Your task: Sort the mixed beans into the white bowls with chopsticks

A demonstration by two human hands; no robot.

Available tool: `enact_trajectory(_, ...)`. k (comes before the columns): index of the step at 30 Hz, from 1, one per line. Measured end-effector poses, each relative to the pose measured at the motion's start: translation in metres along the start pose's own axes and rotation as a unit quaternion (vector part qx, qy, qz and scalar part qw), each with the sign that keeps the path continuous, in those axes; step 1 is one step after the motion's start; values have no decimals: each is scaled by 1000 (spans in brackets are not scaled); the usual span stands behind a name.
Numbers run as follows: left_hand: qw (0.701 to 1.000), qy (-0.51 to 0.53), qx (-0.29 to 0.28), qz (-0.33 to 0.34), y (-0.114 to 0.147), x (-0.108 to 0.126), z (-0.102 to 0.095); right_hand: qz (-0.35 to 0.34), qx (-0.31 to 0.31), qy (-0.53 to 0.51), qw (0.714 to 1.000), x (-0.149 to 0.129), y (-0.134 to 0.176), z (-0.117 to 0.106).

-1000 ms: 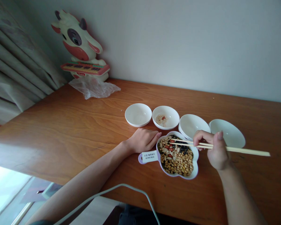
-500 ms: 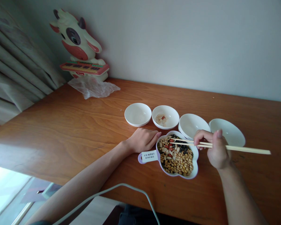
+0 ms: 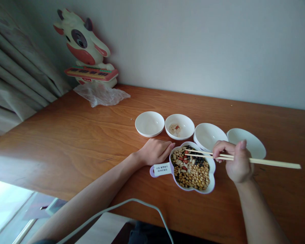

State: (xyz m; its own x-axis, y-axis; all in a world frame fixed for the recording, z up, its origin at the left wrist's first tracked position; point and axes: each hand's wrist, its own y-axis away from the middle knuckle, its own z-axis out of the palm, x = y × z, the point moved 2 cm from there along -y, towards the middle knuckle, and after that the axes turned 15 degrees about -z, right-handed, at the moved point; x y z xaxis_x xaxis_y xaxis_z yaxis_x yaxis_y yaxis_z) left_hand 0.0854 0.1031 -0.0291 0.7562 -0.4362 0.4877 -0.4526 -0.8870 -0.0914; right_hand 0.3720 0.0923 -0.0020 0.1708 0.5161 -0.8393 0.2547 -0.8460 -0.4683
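Observation:
A pair of chopsticks [image 3: 271,163] is held in my right hand [image 3: 237,161], which is closed around their middle. Their tips lie slightly apart over red-skinned peanuts [image 3: 185,159] in the upper left of a white, lilac-rimmed dish [image 3: 212,179]. Pale shelled peanuts, yellow beans [image 3: 195,176] and black beans [image 3: 199,161] share that dish. My left hand [image 3: 156,151] rests on the table with fingers curled, its fingertips against or very near the dish's left rim. Just below it is the dish's labelled handle [image 3: 161,169]. Nothing shows between the left fingers.
Four white bowls stand in a row behind the dish: a far-left bowl [image 3: 149,132], a second bowl [image 3: 188,130] holding peanut bits, a third [image 3: 205,135] and a far-right one [image 3: 254,145]. A cow toy [image 3: 87,51] and plastic bag [image 3: 100,95] sit back left. A cable [image 3: 132,200] crosses the front.
My right hand has shifted slightly to the right along with the chopsticks' rear ends. The tips stay at nearly the same spot over the peanuts. My left hand and the dish have not visibly moved.

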Motion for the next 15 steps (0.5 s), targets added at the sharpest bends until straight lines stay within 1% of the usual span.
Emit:
enact_trajectory(3,1000,-3,-1,0,0,0,-1,-11,29,-17,999,-4,-2,2)
enact_trajectory(5,1000,-4,-3,1,0,0,-1,-26,61,-23,998,-7,-5,4)
enact_trajectory(11,1000,-3,-4,-3,0,-1,0,-69,202,-8,977,-12,-10,11)
enact_trajectory(15,1000,-1,-3,-5,0,0,0,-89,274,-2,958,-12,-10,12)
